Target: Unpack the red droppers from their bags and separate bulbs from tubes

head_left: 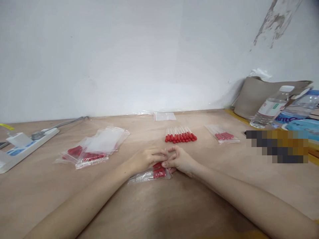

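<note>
- My left hand (146, 159) and right hand (181, 161) pinch a clear bag (146, 176) of red-capped tubes, fingers (159, 153) closed on it.
- It lies flat on the worktop (161, 209), midway along the front edge.

Power strip (25, 146), water bottle (270, 108), beige bag (251, 96), stacked filled pouches (92, 149)

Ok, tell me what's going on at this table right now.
A person is working with both hands on a small clear bag of red-bulbed droppers lying on the wooden table. The left hand and right hand meet over its red end, fingers pinching it. Beyond them lies a loose row of droppers; one filled bag sits to the right, a pile of bags to the left.
</note>
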Demonstrator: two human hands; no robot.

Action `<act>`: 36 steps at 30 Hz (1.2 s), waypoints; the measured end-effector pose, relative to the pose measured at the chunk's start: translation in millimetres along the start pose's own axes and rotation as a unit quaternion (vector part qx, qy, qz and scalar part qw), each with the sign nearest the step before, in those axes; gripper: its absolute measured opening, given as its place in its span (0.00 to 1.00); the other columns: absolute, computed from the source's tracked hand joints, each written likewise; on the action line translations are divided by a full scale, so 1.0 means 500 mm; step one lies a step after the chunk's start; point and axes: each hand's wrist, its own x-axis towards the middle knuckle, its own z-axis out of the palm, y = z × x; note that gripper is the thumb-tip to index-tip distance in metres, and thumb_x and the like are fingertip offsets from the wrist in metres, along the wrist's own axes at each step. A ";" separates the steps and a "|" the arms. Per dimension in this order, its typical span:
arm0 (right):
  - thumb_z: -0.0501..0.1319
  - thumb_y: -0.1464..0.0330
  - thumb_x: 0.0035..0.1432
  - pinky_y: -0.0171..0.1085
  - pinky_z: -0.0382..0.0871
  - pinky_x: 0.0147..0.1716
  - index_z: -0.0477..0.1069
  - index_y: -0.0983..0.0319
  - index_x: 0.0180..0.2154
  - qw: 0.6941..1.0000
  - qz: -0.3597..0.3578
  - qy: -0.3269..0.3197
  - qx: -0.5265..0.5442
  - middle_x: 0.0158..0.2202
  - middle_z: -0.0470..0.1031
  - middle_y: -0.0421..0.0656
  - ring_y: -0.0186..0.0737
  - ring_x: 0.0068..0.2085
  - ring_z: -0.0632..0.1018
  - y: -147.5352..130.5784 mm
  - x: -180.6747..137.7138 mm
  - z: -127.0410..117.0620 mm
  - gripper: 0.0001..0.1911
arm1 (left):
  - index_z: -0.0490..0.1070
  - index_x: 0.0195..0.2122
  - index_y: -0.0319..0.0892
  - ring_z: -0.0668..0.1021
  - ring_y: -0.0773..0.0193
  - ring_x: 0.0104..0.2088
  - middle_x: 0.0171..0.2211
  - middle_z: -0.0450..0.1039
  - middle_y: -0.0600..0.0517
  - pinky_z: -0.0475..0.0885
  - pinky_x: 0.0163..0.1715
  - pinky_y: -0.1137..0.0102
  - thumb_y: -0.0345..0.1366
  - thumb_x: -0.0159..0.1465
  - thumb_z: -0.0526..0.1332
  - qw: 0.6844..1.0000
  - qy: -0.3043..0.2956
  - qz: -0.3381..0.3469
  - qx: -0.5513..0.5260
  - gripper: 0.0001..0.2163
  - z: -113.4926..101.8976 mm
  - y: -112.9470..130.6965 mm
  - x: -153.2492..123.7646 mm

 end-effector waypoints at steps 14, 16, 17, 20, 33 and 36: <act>0.67 0.76 0.33 0.35 0.72 0.25 0.56 0.64 0.43 0.995 0.014 -0.084 0.056 0.21 0.73 0.35 0.33 0.23 0.75 -0.013 0.002 -0.018 0.33 | 0.68 0.44 0.41 0.66 0.63 0.53 0.49 0.69 0.48 0.63 0.52 0.66 0.31 0.65 0.48 0.999 -0.022 0.004 0.030 0.12 -0.004 0.004 0.014; 0.68 0.76 0.33 0.35 0.72 0.26 0.58 0.64 0.43 0.995 0.011 -0.082 0.051 0.21 0.72 0.35 0.33 0.23 0.75 -0.014 0.001 -0.017 0.32 | 0.67 0.47 0.42 0.63 0.62 0.55 0.50 0.68 0.49 0.60 0.54 0.65 0.32 0.65 0.48 0.999 -0.031 0.014 0.036 0.12 -0.007 0.003 0.019; 0.67 0.76 0.33 0.35 0.72 0.26 0.58 0.64 0.42 0.996 0.013 -0.076 0.048 0.21 0.72 0.35 0.33 0.23 0.75 -0.014 0.001 -0.016 0.32 | 0.67 0.47 0.42 0.64 0.62 0.55 0.49 0.69 0.49 0.60 0.54 0.65 0.33 0.65 0.49 0.999 -0.032 0.017 0.038 0.12 -0.006 0.002 0.020; 0.67 0.77 0.35 0.35 0.73 0.25 0.56 0.66 0.43 0.998 0.032 -0.044 0.044 0.21 0.72 0.36 0.33 0.22 0.74 -0.016 -0.002 -0.012 0.32 | 0.70 0.41 0.41 0.70 0.63 0.48 0.42 0.72 0.48 0.64 0.49 0.67 0.33 0.65 0.50 0.999 -0.026 0.007 0.042 0.10 -0.004 -0.004 0.016; 0.67 0.71 0.43 0.35 0.72 0.23 0.56 0.65 0.44 0.999 -0.001 -0.033 -0.011 0.21 0.70 0.35 0.31 0.21 0.73 -0.005 0.002 0.005 0.28 | 0.70 0.33 0.39 0.72 0.65 0.34 0.30 0.71 0.50 0.67 0.37 0.70 0.32 0.64 0.50 0.984 -0.008 0.015 0.179 0.10 -0.015 -0.001 0.010; 0.64 0.73 0.46 0.35 0.72 0.23 0.56 0.65 0.46 0.999 0.003 -0.038 -0.015 0.19 0.69 0.34 0.31 0.20 0.72 -0.003 0.005 0.006 0.26 | 0.69 0.35 0.38 0.73 0.65 0.35 0.31 0.72 0.49 0.68 0.40 0.69 0.31 0.64 0.50 0.981 -0.014 0.034 0.193 0.09 -0.011 -0.004 0.008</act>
